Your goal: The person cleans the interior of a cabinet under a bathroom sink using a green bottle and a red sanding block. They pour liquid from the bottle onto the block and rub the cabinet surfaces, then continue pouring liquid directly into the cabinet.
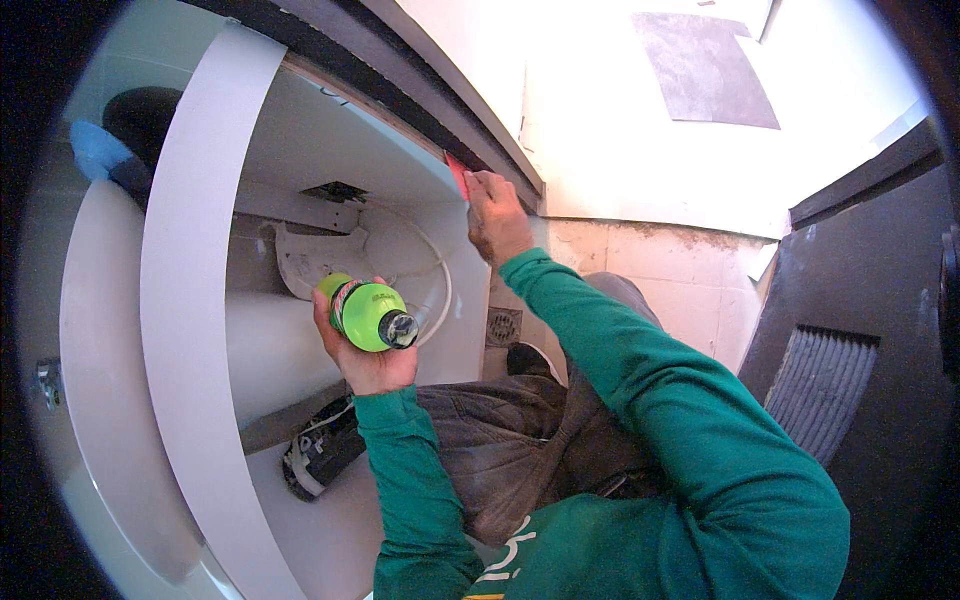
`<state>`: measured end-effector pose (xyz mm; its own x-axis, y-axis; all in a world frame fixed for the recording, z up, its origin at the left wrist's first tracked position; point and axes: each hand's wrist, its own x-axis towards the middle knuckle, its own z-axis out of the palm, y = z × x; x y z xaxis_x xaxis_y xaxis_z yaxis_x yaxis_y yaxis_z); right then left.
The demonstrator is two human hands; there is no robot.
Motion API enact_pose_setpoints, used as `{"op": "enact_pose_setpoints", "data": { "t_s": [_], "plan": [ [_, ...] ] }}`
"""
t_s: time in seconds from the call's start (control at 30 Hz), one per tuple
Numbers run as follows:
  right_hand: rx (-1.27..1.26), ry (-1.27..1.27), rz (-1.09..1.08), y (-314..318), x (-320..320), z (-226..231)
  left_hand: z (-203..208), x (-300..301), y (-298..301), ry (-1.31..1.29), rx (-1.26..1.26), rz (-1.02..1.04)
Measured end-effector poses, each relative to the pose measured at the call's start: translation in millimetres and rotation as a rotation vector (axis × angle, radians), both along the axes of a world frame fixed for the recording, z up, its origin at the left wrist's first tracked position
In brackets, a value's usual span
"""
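My left hand [365, 360] is wrapped around a lime-green bottle [378, 318] with a dark cap smeared with something pale. The bottle is tilted with its cap toward me. Farther up, my right hand [495, 220] pinches a thin, flat red piece [457, 174] against the inner edge of the dark frame [440, 100]. Most of that piece is hidden by my fingers, so its kind cannot be told. Beside it runs the pale inner wall [400, 150] of the cabinet-like space.
A long white strip [190, 300] stands at the left, with a white basin-like rim [110, 370] and a blue object [97, 150] beyond. A white hose [443, 265] loops behind the bottle. A floor drain [504, 325] lies near my shoe. At right stands a dark door with a vent grille [825, 390].
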<state>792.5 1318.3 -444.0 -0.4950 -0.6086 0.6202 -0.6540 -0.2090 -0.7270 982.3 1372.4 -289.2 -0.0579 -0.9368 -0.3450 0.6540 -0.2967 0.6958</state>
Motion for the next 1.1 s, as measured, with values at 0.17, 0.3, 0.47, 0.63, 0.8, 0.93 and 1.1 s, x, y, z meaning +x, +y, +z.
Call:
{"op": "enact_pose_setpoints", "data": {
  "t_s": [0.17,0.3,0.47,0.63,0.8,0.93,1.1],
  "plan": [
    [0.035,0.031,0.149,20,2,20,0,7,0,-0.008,-0.021,0.1],
    [-0.039,-0.041,0.098,22,1,35,2,2,0,0.015,-0.011,0.108],
    [0.007,0.08,-0.037,-5,5,41,-5,5,-7,-0.022,-0.001,0.033],
    [0.092,0.057,0.078,19,26,39,-3,4,-4,0.004,-0.021,0.076],
    [0.019,0.086,0.026,16,-1,51,2,-7,-3,0.024,-0.033,0.059],
    [0.033,0.073,0.027,-2,-6,53,-3,-15,-7,0.02,-0.036,0.035],
    [0.02,-0.005,0.15,24,-16,52,-1,1,-7,0.004,-0.033,0.004]
  ]
}}
